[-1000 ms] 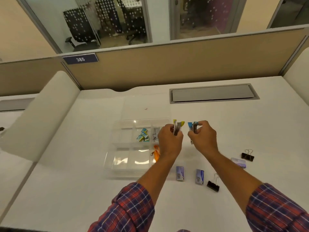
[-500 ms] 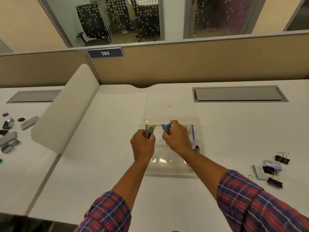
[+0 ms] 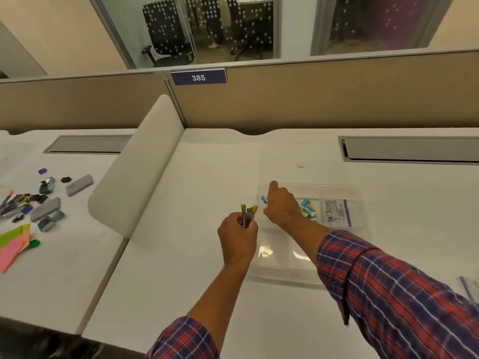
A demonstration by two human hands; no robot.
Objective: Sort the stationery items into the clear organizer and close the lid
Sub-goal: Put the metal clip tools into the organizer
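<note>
The clear organizer (image 3: 355, 193) lies on the white desk with its lid (image 3: 303, 156) flat behind it. My left hand (image 3: 237, 237) hovers just left of the organizer, shut on a small bundle of yellow-tipped clips (image 3: 248, 215). My right hand (image 3: 281, 206) reaches over the organizer's far-left compartment, pinching a small blue item (image 3: 263, 200). Blue-and-yellow packets (image 3: 308, 208) sit in the middle far compartment. A white and purple packet (image 3: 335, 212) lies in the far-right one. The near compartments look bare.
A rounded white divider (image 3: 140, 167) separates this desk from the left one, which holds scattered stationery (image 3: 39, 200) and coloured paper (image 3: 13, 244). A grey cable hatch (image 3: 412, 149) sits at the back right. Another packet (image 3: 470, 286) shows at the right edge.
The view has swung left, so the organizer now sits right of centre. My right hand has moved over the far-left compartment, away from my left hand, which stays shut on its clips.
</note>
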